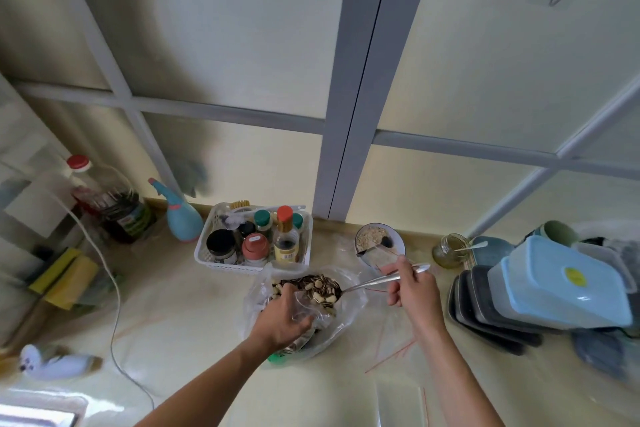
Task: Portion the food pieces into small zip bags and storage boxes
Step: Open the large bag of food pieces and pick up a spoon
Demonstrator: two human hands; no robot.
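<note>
A big clear plastic bag (349, 314) of mixed striped seeds and pale nuts (311, 282) lies on the counter in the middle. My left hand (284, 319) grips a small clear zip bag (306, 307) over it, mouth up. My right hand (410, 288) holds a metal spoon (377, 280) by its handle. The spoon's bowl, loaded with seeds and nuts, hovers at the small bag's mouth. More clear zip bags with red seals (398, 354) lie flat on the counter at the near right.
A white basket of jars and bottles (202, 250) stands just behind the bag. A bowl with oats (379, 241) and a glass jar (450, 251) sit behind right. Stacked storage boxes and lids (554, 282) fill the right. Spray bottle (181, 217), oil bottle (110, 198) and cable (116, 288) at left.
</note>
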